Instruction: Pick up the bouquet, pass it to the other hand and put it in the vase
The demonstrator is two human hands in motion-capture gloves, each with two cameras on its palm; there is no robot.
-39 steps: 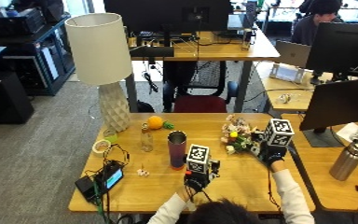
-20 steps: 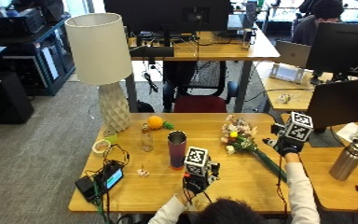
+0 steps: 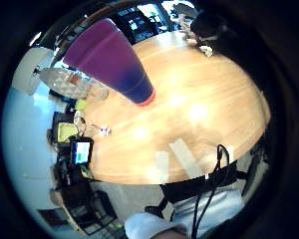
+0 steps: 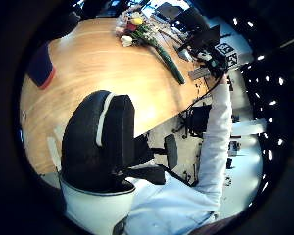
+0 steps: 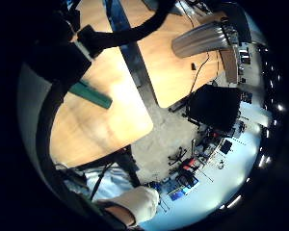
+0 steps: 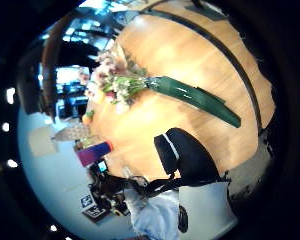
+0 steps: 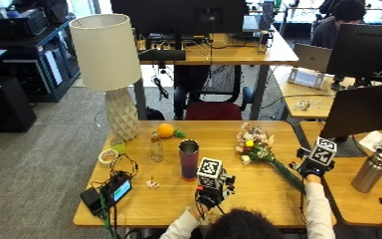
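So the right hand is over the tabletop's right edge, right by the stem end of the bouquet. Can't tell if its fingers are curled or not. The bouquet lies flat on the wood, flowers pointing away from the person. Left hand hovers just in front of the purple tumbler vase, fingers can't be made out either.
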